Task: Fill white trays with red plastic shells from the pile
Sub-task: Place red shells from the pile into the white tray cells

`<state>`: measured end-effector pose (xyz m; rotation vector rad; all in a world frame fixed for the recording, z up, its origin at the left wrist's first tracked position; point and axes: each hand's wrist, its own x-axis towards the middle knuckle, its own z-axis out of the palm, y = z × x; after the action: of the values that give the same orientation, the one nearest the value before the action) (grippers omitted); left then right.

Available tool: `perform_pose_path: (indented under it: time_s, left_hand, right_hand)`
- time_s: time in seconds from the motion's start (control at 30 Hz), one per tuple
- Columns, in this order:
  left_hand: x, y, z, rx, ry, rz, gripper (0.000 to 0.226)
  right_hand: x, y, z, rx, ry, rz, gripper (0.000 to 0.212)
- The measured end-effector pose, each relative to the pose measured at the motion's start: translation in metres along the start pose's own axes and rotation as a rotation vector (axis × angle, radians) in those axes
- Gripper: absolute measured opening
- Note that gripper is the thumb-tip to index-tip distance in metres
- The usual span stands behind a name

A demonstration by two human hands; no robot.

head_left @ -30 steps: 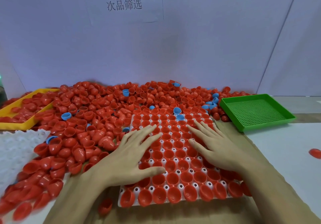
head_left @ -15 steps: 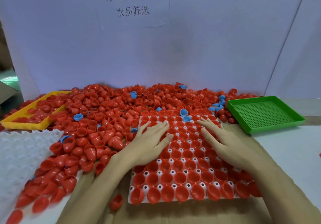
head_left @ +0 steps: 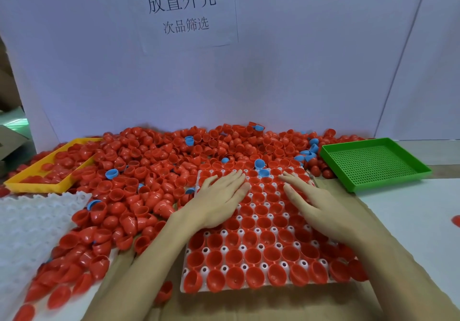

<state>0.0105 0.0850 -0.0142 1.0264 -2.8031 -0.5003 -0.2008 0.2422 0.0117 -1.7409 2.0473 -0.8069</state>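
Both hands flat on the full tray, lower centre of frame

Left hand [head_left: 219, 200] and right hand [head_left: 315, 205] press straight-fingered on red shells [head_left: 251, 253] in the white tray [head_left: 185, 287]; best sweep lightly, seating tilted shells, flicking out the blue cap [head_left: 263, 172]; pile [head_left: 159, 171] sits left.

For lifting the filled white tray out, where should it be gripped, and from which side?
Probably by the white tray's left and right edges, one hand each, coming in from the sides and keeping it level. The open red shells sit loose in its cups, and the pile crowds the far edge. Both the left hand and the right hand lie flat on top.
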Motion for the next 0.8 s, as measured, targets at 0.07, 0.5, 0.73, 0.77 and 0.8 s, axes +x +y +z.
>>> perform_pose_path:
  time_s: [0.07, 0.5, 0.73, 0.77, 0.8]
  left_hand:
    - [-0.019, -0.001, -0.009, -0.141, 0.071, -0.013, 0.081]
    - [-0.115, 0.014, 0.016, 0.067, 0.114, 0.055, 0.067]
    - [-0.112, 0.003, 0.009, -0.135, 0.108, -0.009, 0.074]
    - [-0.112, 0.0, 0.007, -0.206, 0.164, -0.053, 0.075]
    - [-0.112, -0.003, 0.004, -0.276, 0.24, -0.098, 0.072]
  right_hand:
    - [-0.004, -0.004, -0.005, -0.067, 0.011, -0.007, 0.052]
    - [-0.008, -0.003, -0.006, -0.09, 0.079, -0.043, 0.049]
    - [0.009, 0.039, -0.011, 0.151, 0.283, 0.025, 0.053]
    - [0.009, 0.042, -0.01, 0.171, 0.311, 0.029, 0.052]
    - [0.009, 0.042, -0.011, 0.178, 0.327, 0.042, 0.051]
